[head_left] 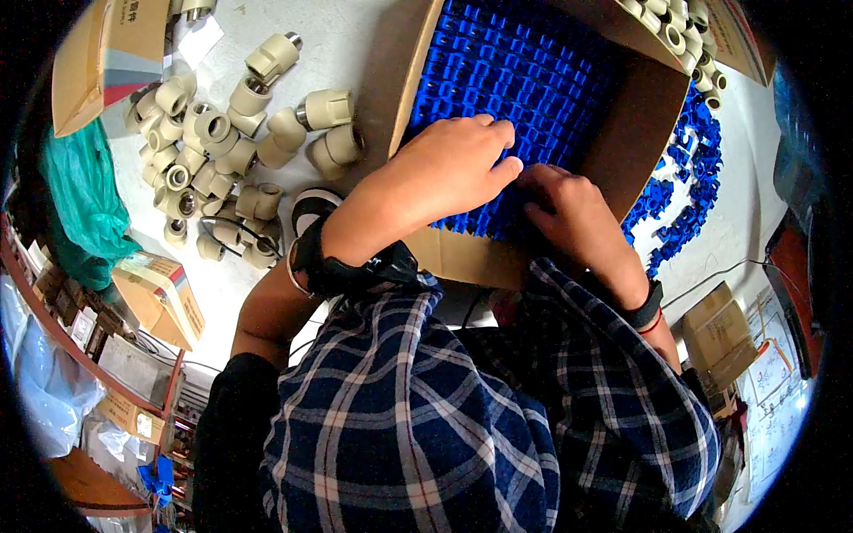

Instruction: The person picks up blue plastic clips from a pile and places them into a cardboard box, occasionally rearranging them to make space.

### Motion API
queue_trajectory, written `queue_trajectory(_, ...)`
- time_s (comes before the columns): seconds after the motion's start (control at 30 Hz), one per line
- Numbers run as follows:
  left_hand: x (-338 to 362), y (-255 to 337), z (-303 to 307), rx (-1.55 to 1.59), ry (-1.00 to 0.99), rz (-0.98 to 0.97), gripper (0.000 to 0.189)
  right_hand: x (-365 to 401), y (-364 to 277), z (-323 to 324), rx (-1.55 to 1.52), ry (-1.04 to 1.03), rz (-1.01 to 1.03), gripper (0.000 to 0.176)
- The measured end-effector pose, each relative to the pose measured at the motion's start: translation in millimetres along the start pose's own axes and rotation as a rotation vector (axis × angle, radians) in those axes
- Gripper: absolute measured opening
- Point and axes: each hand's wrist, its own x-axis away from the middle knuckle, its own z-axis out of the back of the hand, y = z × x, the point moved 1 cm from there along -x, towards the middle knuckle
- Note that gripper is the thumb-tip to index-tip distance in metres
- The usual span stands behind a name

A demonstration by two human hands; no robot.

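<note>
Both hands working over one carton (635,133), which is sitting skewed on the white bench (360,44). Blue parts (515,71) are filling its floor in close rows, with lines running roughly alongside its left wall, from near edge toward far edge. Single parts are showing too small to give a sure long axis.

Left hand (466,164): coming in across the carton's left edge, knuckles up, sitting over the near half of the rows. Thumb and fingers are bending toward the carton's right wall, tips standing slightly apart. Whether anything is being pinched there, cannot tell.

Right hand (573,209): crossing the right wall close to the near-right corner. Its fingers are curling inward, pointing toward the left thumb, and lying in shadow; cannot tell how wide they are spreading or if they are gripping a part.

Key relation: the two sets of fingertips are facing each other just inside the near edge, a narrow gap separating them. Most visible rows are lying beyond both, toward the far edge; the left hand is reaching deeper and sitting nearer to them.

Outside: loose blue pieces (706,151) are lying past the carton's right wall, beige fittings (235,155) heaping past its left.
</note>
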Motion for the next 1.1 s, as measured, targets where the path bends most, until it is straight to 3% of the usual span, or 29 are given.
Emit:
queue_trajectory(0.03, -0.8, -0.7, -1.2, 0.000, 0.000, 0.000, 0.026, -0.1, -1.1, 2.1, 0.000, 0.000, 0.000, 0.020)
queue_trajectory(0.13, -3.9, -1.7, -2.9, 0.127, 0.120, -0.008, 0.028, -2.6, -2.1, 11.2, -0.036, 0.276, 0.084, 0.026)
queue_trajectory(0.2, -5.7, 2.4, 1.6, 0.123, 0.242, -0.192, 0.031, -5.7, -10.1, 17.7, -0.119, 0.349, 0.114, 0.028)
queue_trajectory(0.23, -6.2, 4.4, 4.8, 0.124, 0.240, -0.192, 0.031, -6.9, -15.2, 20.8, -0.203, 0.423, 0.144, 0.030)
queue_trajectory(0.33, -7.1, 5.5, 8.5, 0.685, -0.001, 0.028, 0.044, -10.3, -24.0, 23.8, -0.308, 0.417, 0.255, 0.034)
queue_trajectory(0.37, -7.5, 7.5, 5.6, 0.679, -0.005, 0.033, 0.044, -11.4, -27.3, 23.9, -0.334, 0.404, 0.323, 0.036)
queue_trajectory(0.43, -5.7, 19.6, 6.3, 1.136, -0.018, 0.145, 0.054, -10.7, -34.2, 20.2, -0.324, 0.395, 0.330, 0.034)
queue_trajectory(0.47, 0.3, 26.2, 11.3, 1.181, -0.143, 0.246, 0.066, -10.0, -35.3, 17.3, -0.298, 0.409, 0.302, 0.032)
queue_trajectory(0.53, 2.0, 27.7, 7.5, 1.178, -0.119, 0.247, 0.063, -12.8, -33.4, 19.0, -0.217, 0.458, 0.368, 0.025)
queue_trajectory(0.63, 1.0, 42.4, 17.1, 1.334, -0.123, 0.291, 0.064, -11.4, -30.0, 31.0, -0.331, 0.454, 0.393, 0.020)
queue_trajectory(0.67, -1.7, 42.5, 20.2, 1.288, -0.139, 0.225, 0.063, -9.2, -31.3, 36.5, -0.477, 0.394, 0.268, 0.018)
queue_trajectory(0.8, -21.4, 62.6, 34.1, 1.040, -0.107, 0.154, 0.064, -11.2, -16.3, 43.8, -0.857, 0.517, 0.300, 0.017)
queue_trajectory(0.97, -39.8, 77.5, 40.3, 0.712, -0.044, 0.082, 0.057, -6.6, -0.7, 55.1, -0.865, 0.624, 0.366, 0.014)
queue_trajectory(1.03, -46.2, 86.7, 48.4, 0.584, -0.147, 0.099, 0.053, 1.3, 4.9, 62.4, -0.900, 0.640, 0.418, 0.014)
queue_trajectory(1.07, -45.5, 96.2, 62.1, 0.390, -0.330, 0.275, 0.050, 11.8, 8.1, 71.7, -0.739, 0.614, 0.411, 0.012)
queue_trajectory(1.1, -51.1, 107.9, 70.6, 0.379, -0.339, 0.279, 0.050, 19.8, 12.6, 76.2, -0.578, 0.585, 0.398, 0.011)
